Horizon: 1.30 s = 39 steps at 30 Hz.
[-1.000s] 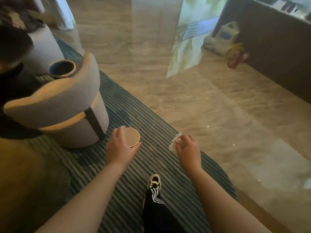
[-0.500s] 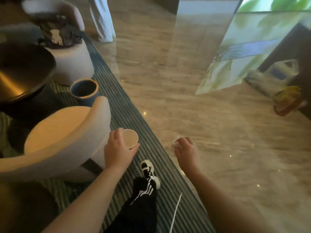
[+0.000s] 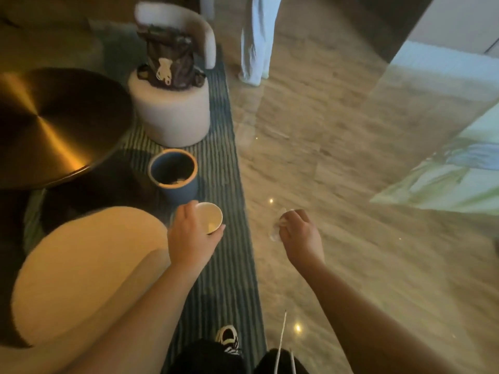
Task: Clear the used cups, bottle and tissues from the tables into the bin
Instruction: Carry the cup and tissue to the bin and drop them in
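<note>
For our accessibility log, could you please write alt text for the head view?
Seen from above, the left hand holds a paper cup and the right hand grips a crumpled tissue, just short of a blue bin on a striped rug. A round dark table and pale seats flank the rug.

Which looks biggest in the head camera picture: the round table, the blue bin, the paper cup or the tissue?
1. round table
2. blue bin
3. paper cup, nearer the camera, so truly smaller
4. tissue, partly hidden in the right hand
</note>
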### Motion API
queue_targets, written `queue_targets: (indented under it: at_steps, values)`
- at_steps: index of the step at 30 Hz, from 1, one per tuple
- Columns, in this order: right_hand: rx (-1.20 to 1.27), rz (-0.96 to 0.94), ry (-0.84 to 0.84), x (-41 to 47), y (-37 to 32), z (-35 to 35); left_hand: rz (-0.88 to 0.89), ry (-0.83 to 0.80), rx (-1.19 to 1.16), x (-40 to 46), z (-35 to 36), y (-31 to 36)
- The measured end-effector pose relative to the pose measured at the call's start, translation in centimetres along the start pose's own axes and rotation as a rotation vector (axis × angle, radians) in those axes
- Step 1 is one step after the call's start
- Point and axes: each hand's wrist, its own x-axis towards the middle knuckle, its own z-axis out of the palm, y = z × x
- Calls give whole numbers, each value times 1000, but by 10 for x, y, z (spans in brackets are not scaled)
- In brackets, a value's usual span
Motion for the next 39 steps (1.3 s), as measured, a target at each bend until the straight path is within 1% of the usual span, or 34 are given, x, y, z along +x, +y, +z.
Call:
queue_targets:
  at_steps: [3,7,10,13,18,22,27,32,36,39]
  values:
    - [15,-88,-60,71,8,6,-82,44,31,44,17,4]
    - [43,-198,-182,171,18,21,-206,112,73,99,50,6]
    - [68,-301,-282,251,30,34,-342,189,99,143,81,15]
    - [41,-413,-394,333,38,41,-504,288,92,187,108,35]
    - [0,-597,-486,440,26,45,-676,417,79,238,142,64]
    - [14,-686,-587,497,9,58,-784,465,100,268,159,73]
    - [-30,-764,-717,546,-19,97,-919,508,121,309,172,63]
    - [-65,-855,-809,595,-57,148,-1038,520,102,368,187,29]
    - [-102,-895,-868,643,-87,179,-1215,500,24,422,197,1]
    - [-135,-930,-911,677,-112,203,-1292,485,-39,455,203,-17]
